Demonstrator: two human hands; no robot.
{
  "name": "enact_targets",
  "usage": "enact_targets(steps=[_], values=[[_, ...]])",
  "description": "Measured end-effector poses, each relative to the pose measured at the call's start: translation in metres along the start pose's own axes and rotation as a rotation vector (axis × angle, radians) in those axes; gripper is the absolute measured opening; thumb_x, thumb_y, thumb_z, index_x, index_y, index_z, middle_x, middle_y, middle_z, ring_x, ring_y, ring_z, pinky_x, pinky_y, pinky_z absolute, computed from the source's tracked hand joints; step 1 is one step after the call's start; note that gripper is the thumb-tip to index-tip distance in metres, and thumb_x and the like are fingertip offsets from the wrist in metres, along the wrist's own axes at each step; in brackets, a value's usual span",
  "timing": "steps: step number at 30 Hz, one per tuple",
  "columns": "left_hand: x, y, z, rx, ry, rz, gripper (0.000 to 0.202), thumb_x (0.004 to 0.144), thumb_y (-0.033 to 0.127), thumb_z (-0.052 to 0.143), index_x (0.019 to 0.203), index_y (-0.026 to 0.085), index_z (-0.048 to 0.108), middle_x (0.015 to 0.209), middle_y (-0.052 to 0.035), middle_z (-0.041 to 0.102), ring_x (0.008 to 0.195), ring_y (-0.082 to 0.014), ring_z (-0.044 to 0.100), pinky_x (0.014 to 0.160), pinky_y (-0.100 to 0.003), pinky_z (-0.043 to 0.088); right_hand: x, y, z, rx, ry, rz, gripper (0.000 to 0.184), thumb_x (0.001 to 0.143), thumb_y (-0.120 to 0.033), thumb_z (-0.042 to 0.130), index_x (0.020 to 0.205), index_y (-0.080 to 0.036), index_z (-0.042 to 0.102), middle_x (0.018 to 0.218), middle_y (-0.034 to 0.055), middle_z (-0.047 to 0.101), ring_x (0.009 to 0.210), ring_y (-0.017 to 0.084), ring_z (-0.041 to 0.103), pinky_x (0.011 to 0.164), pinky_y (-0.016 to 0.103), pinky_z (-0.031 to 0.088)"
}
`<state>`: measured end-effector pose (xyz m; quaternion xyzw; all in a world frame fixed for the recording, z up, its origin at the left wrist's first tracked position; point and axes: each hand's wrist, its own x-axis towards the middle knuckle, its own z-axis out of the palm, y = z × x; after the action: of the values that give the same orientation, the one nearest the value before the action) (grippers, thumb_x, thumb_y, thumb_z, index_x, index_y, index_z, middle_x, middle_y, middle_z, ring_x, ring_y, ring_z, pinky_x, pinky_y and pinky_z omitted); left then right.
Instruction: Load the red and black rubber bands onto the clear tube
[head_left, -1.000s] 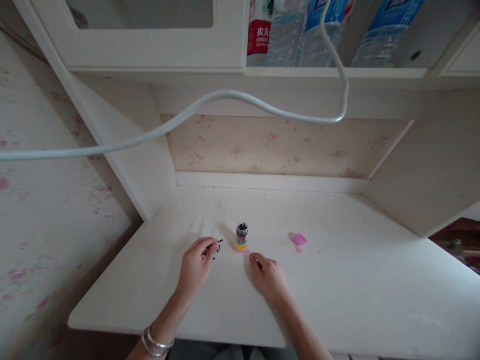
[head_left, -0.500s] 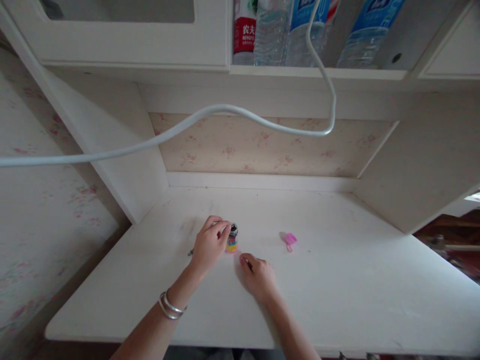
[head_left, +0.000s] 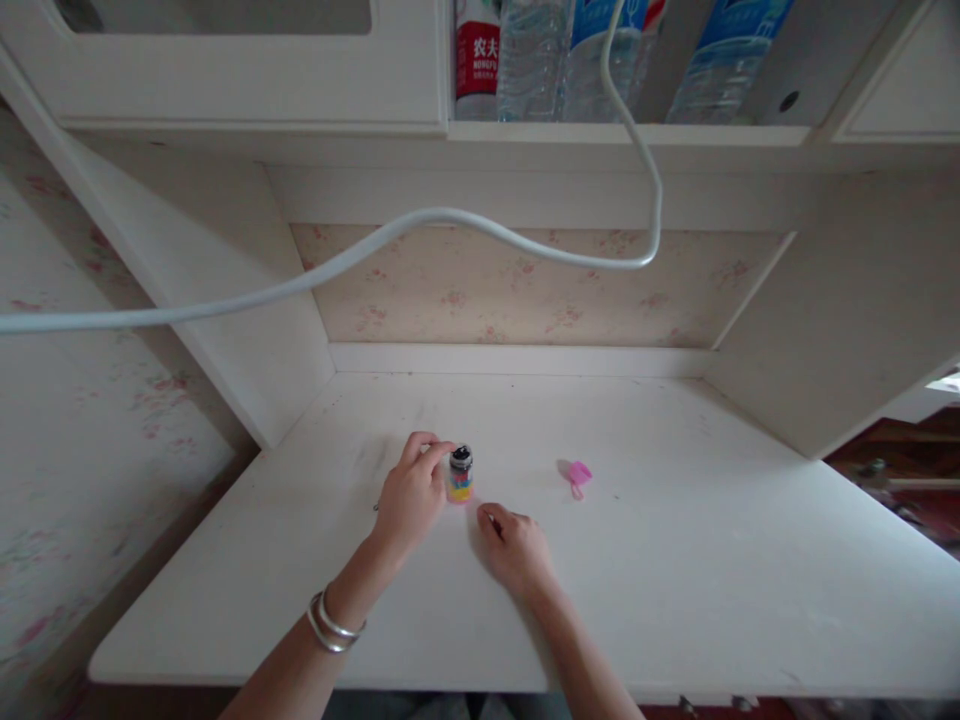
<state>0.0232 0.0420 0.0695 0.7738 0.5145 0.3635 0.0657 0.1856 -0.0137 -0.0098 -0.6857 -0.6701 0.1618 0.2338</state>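
Observation:
A small clear jar (head_left: 460, 484) stands upright on the white desk, with yellow, blue and red layers low down and black pieces at its open top. My left hand (head_left: 411, 488) is just left of it, index finger reaching to the rim and the fingers apart; no held thing shows. My right hand (head_left: 517, 548) rests on the desk, below and right of the jar, fingers curled in and nothing visible in them. Farther right lies a pink cap (head_left: 580, 474) with a small loop. A tiny dark thing (head_left: 376, 507) is mostly hidden behind my left hand.
A white cable (head_left: 450, 217) hangs across the view, above the desk (head_left: 712, 580). Overhead, a white cabinet shelf (head_left: 630, 133) holds several plastic bottles (head_left: 531, 60). White side panels (head_left: 217, 260) rise left and right of the desk.
My left fingers have drawn slightly left and spread, so more of the jar's black top shows. My right hand stays curled in place. The whole view has shifted slightly.

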Motion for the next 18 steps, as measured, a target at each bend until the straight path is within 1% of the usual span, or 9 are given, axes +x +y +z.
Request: enact_targets(steps=[2,5,8,12,18], values=[[-0.005,-0.001,-0.002,0.095,-0.038,-0.001,0.041,0.083,0.007,0.039,0.11,0.026,0.062,0.112,-0.0039,0.054,0.08,-0.011,0.059,0.077,-0.023,0.05,0.0,-0.001,-0.001,-0.003,-0.011,0.008,0.032,0.094,-0.034,0.037,0.098,-0.029,0.069,0.081,0.003,0.072,0.073,0.015,0.066,0.059,0.02,0.035],[-0.009,-0.001,-0.004,0.206,-0.094,0.005,0.048,0.079,0.005,0.042,0.116,0.029,0.059,0.115,-0.0035,0.052,0.075,-0.01,0.059,0.067,-0.02,0.049,0.0,-0.001,-0.001,-0.009,-0.018,0.012,0.032,0.094,-0.034,0.038,0.1,-0.029,0.069,0.083,0.0034,0.072,0.073,0.015,0.066,0.06,0.021,0.035],[-0.008,0.001,-0.006,0.277,-0.11,0.018,0.05,0.078,0.004,0.043,0.117,0.031,0.059,0.117,-0.0032,0.05,0.072,-0.0094,0.059,0.061,-0.019,0.048,0.001,-0.001,0.0,-0.009,-0.013,0.005,0.032,0.094,-0.033,0.038,0.099,-0.029,0.069,0.082,0.0031,0.072,0.073,0.015,0.066,0.06,0.021,0.035],[-0.003,0.007,-0.009,0.34,-0.106,0.046,0.05,0.079,0.006,0.042,0.117,0.033,0.058,0.119,-0.0029,0.049,0.068,-0.0091,0.058,0.057,-0.019,0.047,0.001,-0.001,0.001,-0.014,-0.001,-0.003,0.031,0.094,-0.033,0.038,0.098,-0.029,0.069,0.08,0.0025,0.072,0.072,0.015,0.066,0.058,0.021,0.034],[-0.002,0.01,-0.008,0.363,-0.17,0.07,0.049,0.079,0.008,0.044,0.116,0.036,0.059,0.12,-0.0021,0.048,0.06,-0.0068,0.054,0.056,-0.019,0.047,0.0,-0.001,0.001,-0.016,-0.011,0.008,0.031,0.094,-0.032,0.038,0.098,-0.029,0.069,0.082,0.0027,0.072,0.073,0.015,0.066,0.058,0.02,0.034]])
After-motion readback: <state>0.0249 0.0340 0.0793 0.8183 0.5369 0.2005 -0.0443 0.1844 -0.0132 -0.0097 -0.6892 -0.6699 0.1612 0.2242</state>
